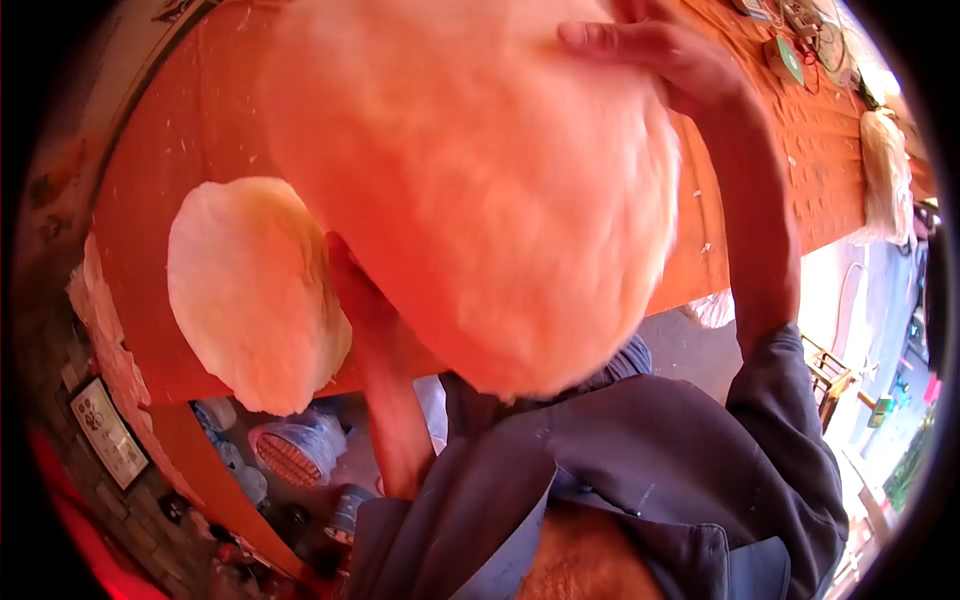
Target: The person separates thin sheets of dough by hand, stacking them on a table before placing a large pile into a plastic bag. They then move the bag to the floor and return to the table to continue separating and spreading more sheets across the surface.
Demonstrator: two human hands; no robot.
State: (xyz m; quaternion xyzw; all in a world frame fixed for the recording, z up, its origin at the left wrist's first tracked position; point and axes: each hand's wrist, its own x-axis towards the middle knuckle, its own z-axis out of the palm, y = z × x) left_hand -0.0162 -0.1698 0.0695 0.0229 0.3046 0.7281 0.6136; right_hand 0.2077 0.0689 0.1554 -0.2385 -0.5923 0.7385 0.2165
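Note:
A large, pale, soft-looking rounded sheet (500, 200), blurred by motion, is held up over the orange table and fills the middle of the view. My right hand (650, 50) grips its upper right edge, the thumb lying across the top face and the other fingers mostly out of sight. Below the sheet's left side is my left hand (355, 280), its fingers largely hidden behind the sheet. Just left of that hand lies a smaller pale oval piece (245, 290), which reaches over the table's front edge.
The orange table (150, 330) runs from left to far right. At its far right end are cables and a small green-and-white device (784, 60), with a bundle of pale strands (885, 175) hanging nearby. Beneath the table stands a plastic-wrapped basket (295, 450).

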